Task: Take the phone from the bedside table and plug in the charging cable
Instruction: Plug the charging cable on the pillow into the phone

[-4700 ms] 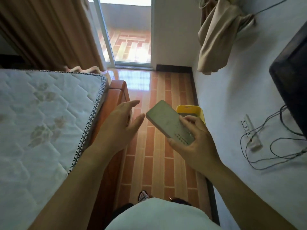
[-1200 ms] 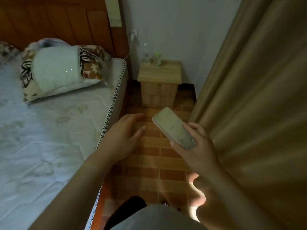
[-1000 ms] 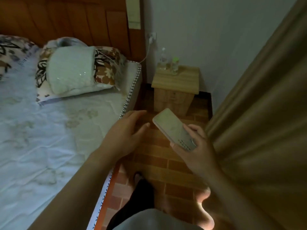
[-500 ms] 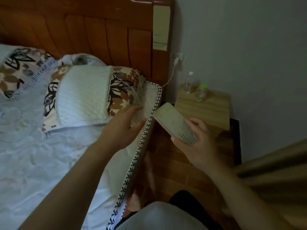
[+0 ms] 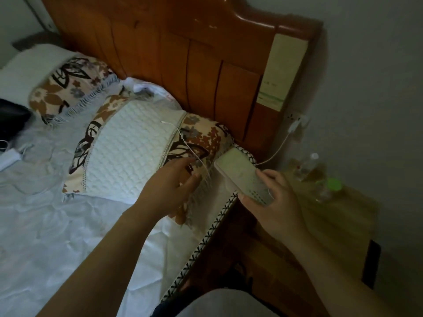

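Note:
My right hand point(image 5: 273, 202) grips a pale phone point(image 5: 240, 173) by its lower end, back side up, over the bed's right edge. A thin white charging cable point(image 5: 183, 139) runs from a white plug in the wall socket point(image 5: 295, 124), passes behind the phone and lies across the quilted pillow point(image 5: 132, 154), its free end near the pillow's middle. My left hand point(image 5: 170, 188) hovers open over the pillow's right end, fingertips close to the cable, holding nothing.
A wooden bedside table point(image 5: 338, 216) stands right of the bed with two clear bottles point(image 5: 306, 167), one green-capped point(image 5: 329, 188). The wooden headboard point(image 5: 194, 56) rises behind. A second pillow point(image 5: 57, 85) and a white device point(image 5: 9, 157) lie at the left on the bed.
I have walked up to the head of the bed, so pillow, cable and bedside table are now close. My left hand has come nearer to the cable; my right still holds the phone.

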`<state>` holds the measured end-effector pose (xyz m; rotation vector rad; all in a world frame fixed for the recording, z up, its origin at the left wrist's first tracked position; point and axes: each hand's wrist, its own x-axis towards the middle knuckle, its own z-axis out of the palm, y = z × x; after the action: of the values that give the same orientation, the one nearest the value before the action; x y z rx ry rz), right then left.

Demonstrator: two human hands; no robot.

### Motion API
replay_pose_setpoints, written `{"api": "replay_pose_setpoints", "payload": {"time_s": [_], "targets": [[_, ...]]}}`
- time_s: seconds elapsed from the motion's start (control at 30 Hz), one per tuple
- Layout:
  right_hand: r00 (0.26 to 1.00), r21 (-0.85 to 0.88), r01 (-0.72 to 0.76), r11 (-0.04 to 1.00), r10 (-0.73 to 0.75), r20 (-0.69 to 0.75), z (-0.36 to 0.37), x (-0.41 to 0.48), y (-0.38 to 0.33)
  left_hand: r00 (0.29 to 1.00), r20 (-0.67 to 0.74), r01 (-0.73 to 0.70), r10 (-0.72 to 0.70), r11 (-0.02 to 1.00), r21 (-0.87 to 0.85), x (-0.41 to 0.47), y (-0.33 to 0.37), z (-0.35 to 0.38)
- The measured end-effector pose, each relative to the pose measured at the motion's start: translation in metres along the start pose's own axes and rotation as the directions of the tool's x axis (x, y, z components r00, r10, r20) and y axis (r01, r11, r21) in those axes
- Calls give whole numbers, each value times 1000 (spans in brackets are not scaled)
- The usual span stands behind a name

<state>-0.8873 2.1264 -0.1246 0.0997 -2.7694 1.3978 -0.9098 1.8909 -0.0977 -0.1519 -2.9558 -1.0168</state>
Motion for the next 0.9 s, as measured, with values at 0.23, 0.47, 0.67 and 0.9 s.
{"api": "replay_pose_setpoints", "payload": {"time_s": [0.23,0.47,0.67,0.9], "targets": [[995,4,3,1000,-4,99,13,97,2,993,-44,108,-108,994,-2,65,-24,0],[990,2,5,1000,-5,144,40,162,-6,980,-39,196,-196,980,-18,129,-67,-13],[990,-46,6,999,1,143,72,214,-4,974,-77,216,-214,976,15,176,-108,-19],[980,-79,-10,997,26,198,104,271,11,935,-74,350,-348,937,22,216,-145,-8]]}}
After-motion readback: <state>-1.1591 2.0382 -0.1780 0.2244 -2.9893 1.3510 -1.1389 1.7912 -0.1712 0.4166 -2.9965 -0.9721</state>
